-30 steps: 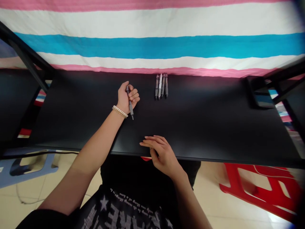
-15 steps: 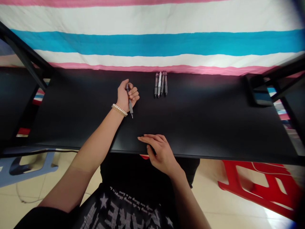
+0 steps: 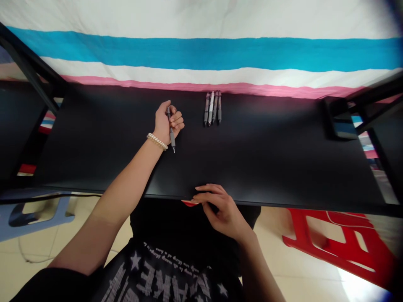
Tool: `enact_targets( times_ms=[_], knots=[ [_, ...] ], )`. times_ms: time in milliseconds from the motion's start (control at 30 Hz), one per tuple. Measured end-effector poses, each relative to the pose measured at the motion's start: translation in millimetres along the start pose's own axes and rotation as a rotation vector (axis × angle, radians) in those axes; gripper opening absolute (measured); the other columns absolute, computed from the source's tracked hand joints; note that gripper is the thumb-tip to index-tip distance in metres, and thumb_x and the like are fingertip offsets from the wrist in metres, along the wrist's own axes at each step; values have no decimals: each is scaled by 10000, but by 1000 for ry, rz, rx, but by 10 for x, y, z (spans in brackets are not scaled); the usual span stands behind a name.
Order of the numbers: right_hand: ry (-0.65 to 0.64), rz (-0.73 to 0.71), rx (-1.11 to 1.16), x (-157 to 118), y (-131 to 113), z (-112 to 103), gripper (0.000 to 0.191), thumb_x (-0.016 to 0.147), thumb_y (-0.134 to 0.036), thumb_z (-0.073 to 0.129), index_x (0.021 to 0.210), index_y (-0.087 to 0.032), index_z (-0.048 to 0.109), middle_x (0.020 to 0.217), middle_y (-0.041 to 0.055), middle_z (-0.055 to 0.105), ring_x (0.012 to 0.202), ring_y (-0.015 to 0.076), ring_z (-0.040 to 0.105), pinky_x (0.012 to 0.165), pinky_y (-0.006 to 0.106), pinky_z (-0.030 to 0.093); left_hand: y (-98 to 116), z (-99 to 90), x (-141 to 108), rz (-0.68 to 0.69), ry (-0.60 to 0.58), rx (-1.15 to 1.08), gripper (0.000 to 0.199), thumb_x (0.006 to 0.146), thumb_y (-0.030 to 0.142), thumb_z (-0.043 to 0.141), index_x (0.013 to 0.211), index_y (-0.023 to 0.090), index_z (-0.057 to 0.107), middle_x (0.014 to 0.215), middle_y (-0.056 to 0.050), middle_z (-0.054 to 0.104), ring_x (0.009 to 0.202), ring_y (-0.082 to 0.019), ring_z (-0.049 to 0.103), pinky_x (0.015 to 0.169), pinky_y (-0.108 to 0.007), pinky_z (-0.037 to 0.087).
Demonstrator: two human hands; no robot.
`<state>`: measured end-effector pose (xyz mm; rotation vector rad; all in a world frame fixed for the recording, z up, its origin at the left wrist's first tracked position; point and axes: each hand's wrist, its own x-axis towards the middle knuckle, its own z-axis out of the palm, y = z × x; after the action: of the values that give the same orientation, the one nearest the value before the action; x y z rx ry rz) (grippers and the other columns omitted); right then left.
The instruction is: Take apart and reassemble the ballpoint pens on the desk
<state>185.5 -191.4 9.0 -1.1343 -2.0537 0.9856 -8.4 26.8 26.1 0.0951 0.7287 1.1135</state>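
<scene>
Left hand: The left hand (image 3: pixel 166 123) is gripping a grey pen (image 3: pixel 171 133), with its fingers curled closed around the barrel and its thumb at the far side.

Held pen: The pen is sitting upright in the fist, with its metal tip pointing toward the person and hanging low over the black desk (image 3: pixel 252 167). I cannot tell whether the tip is touching the desktop.

Left wrist: A pale beaded bracelet (image 3: pixel 157 141) is circling the wrist just behind the hand.

Right hand: The right hand (image 3: pixel 222 207) is resting at the front edge of the desk, well apart from the left hand. Its fingers (image 3: pixel 209 188) are loosely curved and are gripping nothing that I can see.

Beside the right hand: A small red scrap (image 3: pixel 189 203) is showing at the desk edge, just beside the fingertips. It is too small to tell what it is.

Other pens: 4 pens (image 3: pixel 212 108) are lying side by side near the far edge of the desk, almost touching one another and beyond both hands.

Far right of desk: A dark, shiny object (image 3: pixel 341 119) is sitting near the far corner. It is too blurred to name.

Behind the desk: A cloth with blue, white and pink stripes (image 3: pixel 201 54) is hanging along the far side.

Floor: A red plastic stool (image 3: pixel 333 247) is standing on the right, and a blue-grey stool (image 3: pixel 37 214) is standing on the left.

Person: A black T-shirt with a star and white lettering (image 3: pixel 157 272) is showing below the desk.
</scene>
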Motion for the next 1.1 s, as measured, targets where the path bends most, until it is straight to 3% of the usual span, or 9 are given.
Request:
enact_targets(
  times_ms=[233,467,700,800,900,1000,1100],
  knots=[
    [20,13,-69,79,-88,85,425,857,-55,502,1211,-247,637,1100,61,733,1145,242,636,966,477,483,-7,2,4,-1,18,-8,435,899,446,546,556,200,439,373,71,282,275,-53,290,308,-186,244],
    [3,-10,16,22,-73,47,302,884,-74,509,1037,-256,696,959,19,759,1091,223,660,973,467,490,-8,-21,17,3,-10,-36,422,902,452,547,572,199,474,371,69,291,272,-60,305,300,-192,246],
    [106,17,60,1,-21,86,209,905,-118,591,1002,-260,711,926,17,759,956,203,689,880,417,547,-7,-10,8,8,-19,1,458,920,434,523,542,192,431,380,69,265,278,-52,289,320,-195,239],
    [199,95,111,-1,-26,136,128,883,-165,658,931,-260,730,869,16,756,841,195,702,796,386,577,-12,-9,18,8,-52,4,466,937,416,485,536,191,410,384,68,242,282,-50,265,319,-192,224],
    [326,248,252,-15,-56,163,88,839,-198,722,899,-259,743,869,20,763,814,193,721,756,353,604,-18,-10,24,12,-30,-17,450,924,428,518,548,195,434,383,66,248,285,-54,266,316,-201,231],
    [467,369,566,-13,-99,163,140,821,-238,751,958,-258,730,891,23,780,829,198,743,800,363,621,-21,-12,25,16,2,-13,433,908,440,553,562,197,458,386,64,270,290,-56,283,322,-205,250],
    [492,404,898,10,-152,127,185,881,-307,683,1053,-249,720,979,48,779,881,209,746,856,400,612,-23,-14,32,17,-31,1,450,939,418,490,554,193,430,392,67,260,296,-54,285,329,-191,250]
  ],
)
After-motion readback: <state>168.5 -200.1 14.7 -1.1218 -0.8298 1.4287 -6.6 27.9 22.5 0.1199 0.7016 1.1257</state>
